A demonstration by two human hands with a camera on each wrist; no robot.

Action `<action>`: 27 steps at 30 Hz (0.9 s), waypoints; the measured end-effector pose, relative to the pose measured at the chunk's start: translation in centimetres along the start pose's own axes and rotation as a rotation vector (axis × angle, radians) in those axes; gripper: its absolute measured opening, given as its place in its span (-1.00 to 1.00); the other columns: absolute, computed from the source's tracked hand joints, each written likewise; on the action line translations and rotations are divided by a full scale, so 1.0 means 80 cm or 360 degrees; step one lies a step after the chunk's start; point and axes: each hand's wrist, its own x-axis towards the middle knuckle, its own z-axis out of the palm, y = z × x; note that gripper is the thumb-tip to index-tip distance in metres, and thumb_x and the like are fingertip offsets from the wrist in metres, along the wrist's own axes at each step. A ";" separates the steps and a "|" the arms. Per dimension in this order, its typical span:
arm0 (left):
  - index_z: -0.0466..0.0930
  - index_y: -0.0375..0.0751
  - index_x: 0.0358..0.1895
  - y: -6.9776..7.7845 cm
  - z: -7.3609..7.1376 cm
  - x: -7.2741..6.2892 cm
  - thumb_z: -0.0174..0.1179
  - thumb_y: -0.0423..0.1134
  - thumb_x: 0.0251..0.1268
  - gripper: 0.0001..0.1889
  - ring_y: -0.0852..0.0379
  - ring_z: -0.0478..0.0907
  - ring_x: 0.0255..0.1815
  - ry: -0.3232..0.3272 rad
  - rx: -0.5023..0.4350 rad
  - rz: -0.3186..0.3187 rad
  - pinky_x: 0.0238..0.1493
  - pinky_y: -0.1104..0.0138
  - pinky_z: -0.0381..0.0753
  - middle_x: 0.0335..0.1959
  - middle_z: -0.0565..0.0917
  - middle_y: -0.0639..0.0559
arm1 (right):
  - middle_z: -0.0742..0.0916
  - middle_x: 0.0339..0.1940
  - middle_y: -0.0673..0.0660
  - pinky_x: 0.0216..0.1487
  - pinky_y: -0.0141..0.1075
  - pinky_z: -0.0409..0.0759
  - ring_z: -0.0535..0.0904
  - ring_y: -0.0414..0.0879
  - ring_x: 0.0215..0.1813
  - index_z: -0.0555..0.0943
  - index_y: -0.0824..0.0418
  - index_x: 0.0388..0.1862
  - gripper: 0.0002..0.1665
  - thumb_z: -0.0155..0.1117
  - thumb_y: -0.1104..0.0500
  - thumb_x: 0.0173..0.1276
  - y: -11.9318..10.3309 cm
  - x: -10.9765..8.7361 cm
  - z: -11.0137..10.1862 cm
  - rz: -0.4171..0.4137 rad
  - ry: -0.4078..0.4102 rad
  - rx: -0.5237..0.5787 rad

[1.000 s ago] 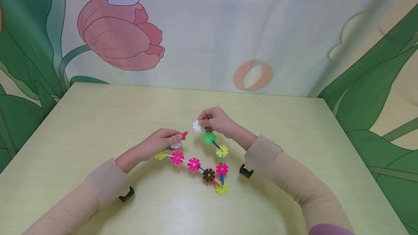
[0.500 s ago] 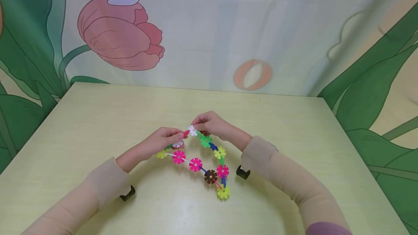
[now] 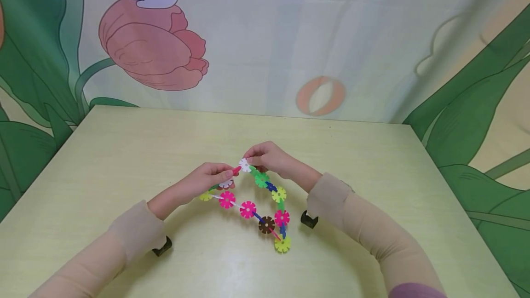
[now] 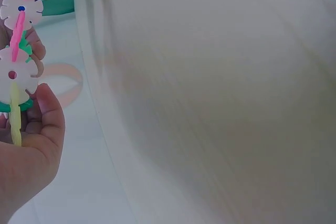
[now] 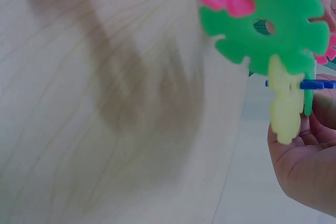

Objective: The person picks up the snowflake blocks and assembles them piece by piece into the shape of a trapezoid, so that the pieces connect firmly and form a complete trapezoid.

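Observation:
A chain of notched plastic snowflake discs hangs between both hands in the head view, bending at a yellow disc (image 3: 282, 244) nearest the person. My left hand (image 3: 207, 177) pinches the chain near an edge-on pink disc (image 3: 237, 169) and a white disc (image 3: 225, 183) under the fingers. My right hand (image 3: 270, 157) pinches the chain's other end by a white disc (image 3: 244, 165), which meets the pink disc's tip. Whether their slots interlock cannot be told. A brown disc (image 3: 267, 225) and a green disc (image 3: 262, 180) belong to the chain. A large green disc (image 5: 296, 19) crosses the right wrist view.
The hands work above a pale wooden table (image 3: 136, 151). A curtain (image 3: 248, 49) printed with flowers and leaves hangs behind its far edge. Black wrist devices (image 3: 162, 246) sit under both sleeves.
My right hand has moved left and slightly nearer the person, bringing its white disc against the pink disc in the left hand. The gap between the two ends closed; the last half second is nearly still.

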 end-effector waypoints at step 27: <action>0.33 -0.43 0.10 0.006 0.004 -0.002 -0.09 -0.07 0.31 -0.52 -0.13 0.51 -0.06 0.0006 0.0022 0.0114 0.03 0.12 0.45 -0.12 0.55 -0.36 | 0.62 -0.47 0.07 -0.46 -0.42 0.47 0.41 -0.14 -0.51 0.58 0.32 -0.21 -0.81 0.09 0.27 0.26 -0.006 -0.003 0.005 -0.0044 0.0112 -0.0039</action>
